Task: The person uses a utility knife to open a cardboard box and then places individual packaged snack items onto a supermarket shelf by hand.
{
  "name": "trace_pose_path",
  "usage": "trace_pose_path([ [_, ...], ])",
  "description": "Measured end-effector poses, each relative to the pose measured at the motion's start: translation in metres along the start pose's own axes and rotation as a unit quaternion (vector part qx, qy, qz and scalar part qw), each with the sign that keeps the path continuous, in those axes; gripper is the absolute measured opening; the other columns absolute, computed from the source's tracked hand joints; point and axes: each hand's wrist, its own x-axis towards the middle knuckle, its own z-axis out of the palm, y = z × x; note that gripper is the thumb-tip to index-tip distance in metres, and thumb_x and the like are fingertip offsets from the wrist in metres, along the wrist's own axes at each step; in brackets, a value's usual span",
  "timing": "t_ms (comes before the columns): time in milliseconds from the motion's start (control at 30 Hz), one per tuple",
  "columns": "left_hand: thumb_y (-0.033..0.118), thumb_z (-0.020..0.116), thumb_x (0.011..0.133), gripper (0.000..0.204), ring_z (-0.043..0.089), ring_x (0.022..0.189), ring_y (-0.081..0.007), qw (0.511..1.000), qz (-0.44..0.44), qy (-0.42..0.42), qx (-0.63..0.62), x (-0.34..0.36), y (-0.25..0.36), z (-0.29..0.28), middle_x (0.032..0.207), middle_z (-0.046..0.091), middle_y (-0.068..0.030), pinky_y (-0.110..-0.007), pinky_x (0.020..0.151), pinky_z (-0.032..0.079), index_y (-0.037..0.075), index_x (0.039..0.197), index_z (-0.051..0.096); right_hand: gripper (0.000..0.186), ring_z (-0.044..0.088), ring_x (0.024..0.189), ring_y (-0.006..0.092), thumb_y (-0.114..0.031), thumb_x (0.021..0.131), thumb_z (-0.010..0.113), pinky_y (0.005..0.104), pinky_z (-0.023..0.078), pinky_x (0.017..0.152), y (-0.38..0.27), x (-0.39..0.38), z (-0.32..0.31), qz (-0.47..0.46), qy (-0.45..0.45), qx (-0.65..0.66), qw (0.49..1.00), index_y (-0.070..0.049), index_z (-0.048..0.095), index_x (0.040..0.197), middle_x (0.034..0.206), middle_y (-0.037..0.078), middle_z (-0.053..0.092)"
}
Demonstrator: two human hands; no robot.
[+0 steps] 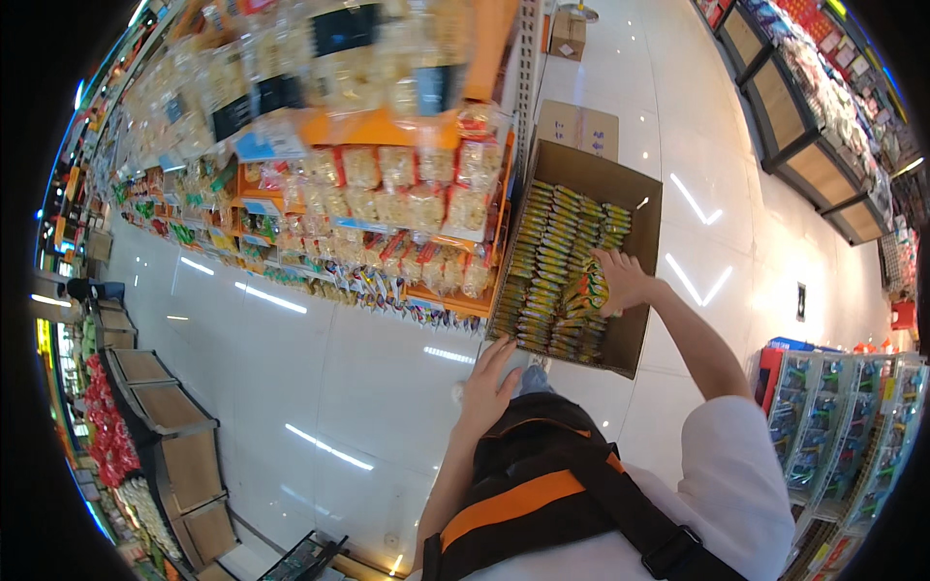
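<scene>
In front of me, an open cardboard box point(639, 329) holds rows of small yellow-green snack packets point(552, 232) standing close together. My right hand point(625, 281) reaches into the box from the right. Its fingers are curled round a bunch of orange-and-green-looking packets point(589, 289). At the box's near left corner is my left hand point(489, 382), fingers stretched out. Its fingertips lie at or just beside the box edge; whether they touch it I cannot tell. No object shows in that hand.
Left of the box stands a shelf rack point(499, 184) full of clear bagged snacks. A closed carton point(581, 128) sits behind the box, with a smaller carton point(569, 37) farther back. Clear display bins point(833, 416) stand at the right, wooden produce stands point(170, 426) at the left.
</scene>
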Motion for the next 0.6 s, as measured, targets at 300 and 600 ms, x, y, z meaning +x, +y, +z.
trace_pose_path([
  [300, 0.009, 0.084, 0.067, 0.118, 0.017, 0.142, -0.0259, 0.924, 0.093, -0.009, -0.371, -0.024, 0.021, -0.086, 0.155, 0.010, -0.0171, -0.035, 0.112, 0.023, 0.005, 0.151, 0.002, 0.128, 0.018, 0.140, 0.0359, -0.032, 0.059, 0.088, 0.0434, 0.016, 0.113, -0.242, -0.063, 0.023, -0.313, 0.190, 0.343, 0.865, -0.002, 0.002, 0.147, 0.149, 0.021, 0.017],
  [600, 0.007, 0.080, 0.070, 0.115, 0.035, 0.134, -0.0193, 0.896, 0.119, 0.089, -0.419, -0.092, -0.006, -0.322, 0.150, 0.026, -0.0109, -0.033, 0.106, 0.035, 0.009, 0.152, 0.000, 0.134, 0.012, 0.140, 0.0412, -0.051, 0.060, 0.083, 0.0472, 0.014, 0.114, -0.491, -0.019, -0.046, -0.375, 0.083, 0.324, 0.864, -0.003, -0.007, 0.147, 0.148, 0.027, 0.010],
])
